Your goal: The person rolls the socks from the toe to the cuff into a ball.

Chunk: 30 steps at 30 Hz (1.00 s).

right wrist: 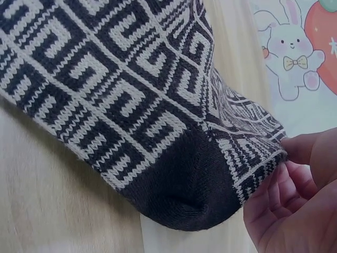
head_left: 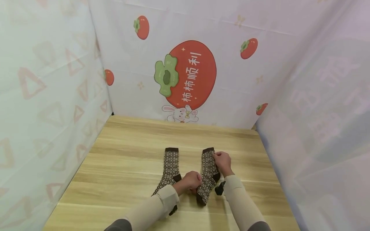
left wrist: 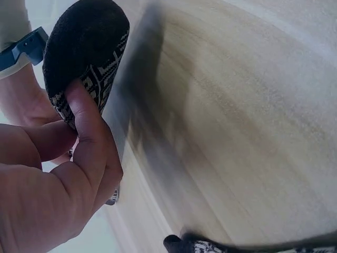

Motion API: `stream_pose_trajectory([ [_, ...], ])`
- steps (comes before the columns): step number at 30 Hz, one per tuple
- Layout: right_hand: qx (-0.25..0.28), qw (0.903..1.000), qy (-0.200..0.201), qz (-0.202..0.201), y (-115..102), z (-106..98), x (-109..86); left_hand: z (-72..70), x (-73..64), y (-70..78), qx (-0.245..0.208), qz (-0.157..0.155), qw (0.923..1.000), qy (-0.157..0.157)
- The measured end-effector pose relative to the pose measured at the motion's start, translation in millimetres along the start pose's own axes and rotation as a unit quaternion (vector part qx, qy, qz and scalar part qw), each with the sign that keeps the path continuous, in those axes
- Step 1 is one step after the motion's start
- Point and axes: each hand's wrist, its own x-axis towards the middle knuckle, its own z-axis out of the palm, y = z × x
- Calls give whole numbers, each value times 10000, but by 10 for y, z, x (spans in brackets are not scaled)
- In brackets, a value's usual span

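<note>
Both hands hold one dark brown and cream knitted sock (head_left: 207, 175) with a geometric key pattern and a plain dark toe, heel and cuff. My left hand (head_left: 190, 180) pinches its edge by the toe (left wrist: 84, 39), thumb and finger on the fabric. Higher up, my right hand (head_left: 223, 162) pinches the leg's side between the heel (right wrist: 184, 179) and the cuff. The toe end is held off the tabletop, its shadow below. A matching sock (head_left: 171, 163) lies on the table to the left, cuff away from me, its toe hidden behind the left forearm.
The wood-grain tabletop (head_left: 130, 144) ends at a back cloth (head_left: 231, 96) printed with persimmons and a rabbit. Cloth walls (head_left: 43, 106) also stand along the left and right sides. Dark wrist straps (head_left: 219, 188) sit at the cream cuffs.
</note>
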Motion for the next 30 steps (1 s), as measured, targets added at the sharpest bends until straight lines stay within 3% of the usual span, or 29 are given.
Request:
stream_pose_trajectory([
  [10,183,9998,13,-1,-99,51,-41,-61,-2,-40,-253,-234,9994,-90],
  [23,375,9987,77,-343,-210,177,-57,-191,-58,-116,-563,-377,9976,-139],
  [30,528,9984,-113,-194,-247,231,-94,-279,-127,-159,-750,-422,9962,-94],
])
